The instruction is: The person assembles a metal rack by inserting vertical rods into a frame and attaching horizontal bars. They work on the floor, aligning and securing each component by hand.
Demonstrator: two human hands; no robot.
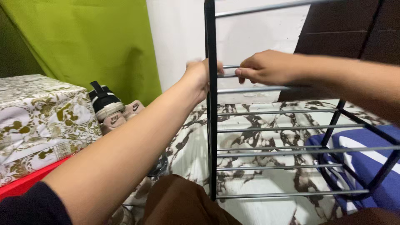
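A metal rack (291, 137) stands on the marbled floor (254, 208) close to the white wall (183, 37), made of a black upright post (211, 108) at its left end and a row of thin grey bars running off to the right, where a black side frame (358, 125) closes it. The right hand (264, 66) is curled over one of the upper grey bars (250, 89) just beside the post, fingers (246, 73) folded around a bar and thumb tucked under. The left hand (200, 77) reaches in from the other side and meets the post at the same height (it is blurred, so I cannot tell whether it is gripping the post or only pressed against it). Both bare forearms stretch out from the near edge of the floor, the left one coming out of a dark sleeve (33, 206). Under the rack's right end lies a blue cloth with white stripes (366, 162). Left of the rack, against a green curtain (83, 41), sits a pair of pale sneakers (114, 110), and beside them a box wrapped in floral paper (37, 121) rests on something red (25, 179). Brown fabric (183, 204) covers a knee at the near edge.
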